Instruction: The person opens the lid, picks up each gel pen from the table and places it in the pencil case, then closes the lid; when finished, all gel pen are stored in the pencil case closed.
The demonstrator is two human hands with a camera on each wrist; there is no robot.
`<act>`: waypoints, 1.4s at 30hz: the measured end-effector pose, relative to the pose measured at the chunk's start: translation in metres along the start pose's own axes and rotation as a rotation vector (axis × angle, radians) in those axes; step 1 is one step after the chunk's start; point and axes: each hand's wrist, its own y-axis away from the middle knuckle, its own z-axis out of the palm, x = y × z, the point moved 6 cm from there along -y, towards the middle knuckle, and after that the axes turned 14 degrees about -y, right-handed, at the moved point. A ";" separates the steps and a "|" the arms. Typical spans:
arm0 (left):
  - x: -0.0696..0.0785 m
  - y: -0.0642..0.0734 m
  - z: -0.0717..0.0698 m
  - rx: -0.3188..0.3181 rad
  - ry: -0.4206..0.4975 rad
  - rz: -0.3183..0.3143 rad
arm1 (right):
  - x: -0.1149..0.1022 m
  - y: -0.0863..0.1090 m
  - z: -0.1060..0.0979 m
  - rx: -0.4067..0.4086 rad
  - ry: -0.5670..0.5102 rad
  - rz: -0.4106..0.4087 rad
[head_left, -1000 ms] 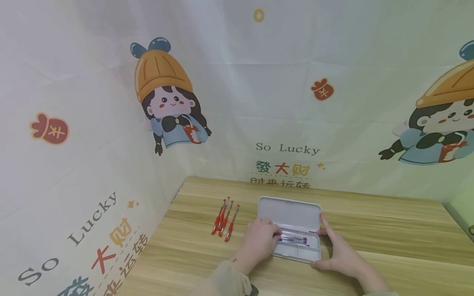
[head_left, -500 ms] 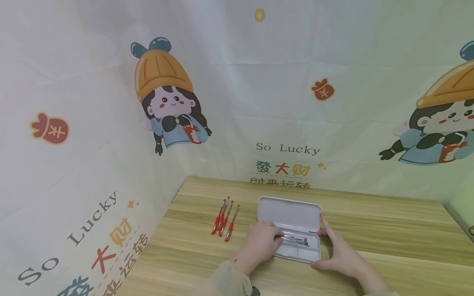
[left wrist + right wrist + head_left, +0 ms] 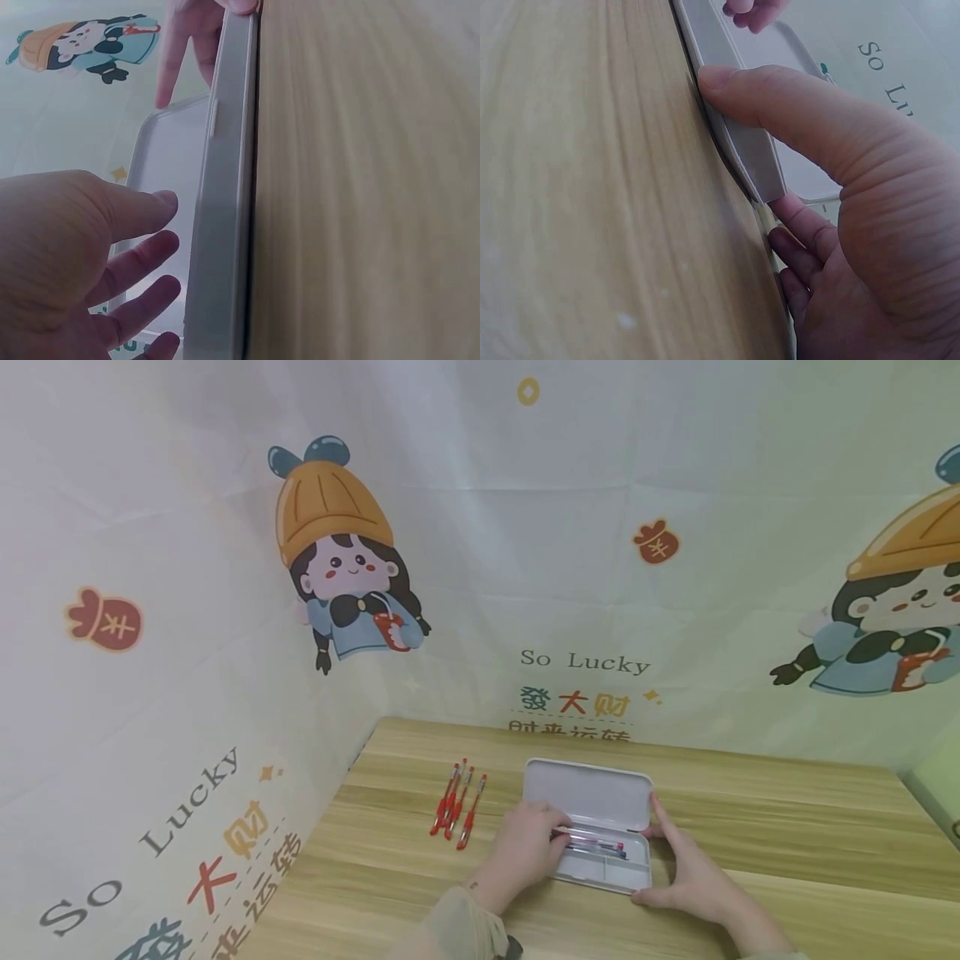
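- The work looked partway along to me: the pencil case (image 3: 585, 866) lay on the worktop (image 3: 750, 827) with its lid (image 3: 588, 789) open at the far side, and a few pens (image 3: 609, 846) were already inside, lengthwise in the rear compartment.
- Four red pens (image 3: 470, 818) lay outside, left of the case and apart from it; the lid was not yet shut.
- The left hand (image 3: 528, 843) reached over the case's left end, thumb and fingers by the pens; I could not tell whether it pinched one.
- The right hand (image 3: 686, 877) gripped the right end, thumb on the near edge, a finger against the lid.
- The left hand stood in the way, hiding the pens' left ends.
- Printed cloth (image 3: 480, 543) hung behind the worktop.
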 end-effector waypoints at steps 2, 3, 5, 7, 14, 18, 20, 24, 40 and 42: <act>-0.004 -0.001 -0.001 0.001 0.022 -0.017 | -0.001 0.000 0.000 0.001 0.007 -0.002; -0.006 -0.001 -0.002 0.002 0.034 -0.025 | -0.001 0.000 0.000 0.000 0.011 -0.001; -0.010 -0.001 -0.004 0.006 0.057 -0.044 | -0.002 0.000 0.000 -0.003 0.021 0.004; -0.015 -0.002 -0.007 0.020 0.076 -0.061 | -0.002 0.000 0.000 -0.007 0.023 0.009; -0.038 -0.003 -0.018 0.054 0.133 -0.103 | -0.003 0.000 0.000 -0.009 0.017 0.013; -0.054 -0.002 -0.023 0.071 0.150 -0.150 | -0.002 0.001 0.000 -0.011 0.009 0.014; -0.062 -0.002 -0.024 0.087 0.159 -0.176 | -0.002 0.001 0.001 -0.013 0.008 0.014; -0.078 -0.001 -0.028 0.123 0.169 -0.231 | 0.000 0.000 0.001 -0.014 0.020 0.015; -0.156 0.012 -0.017 0.122 0.109 -0.502 | -0.002 0.000 0.000 -0.011 0.002 0.007; -0.163 0.014 -0.017 0.117 0.082 -0.516 | -0.002 0.000 0.000 -0.010 -0.001 0.005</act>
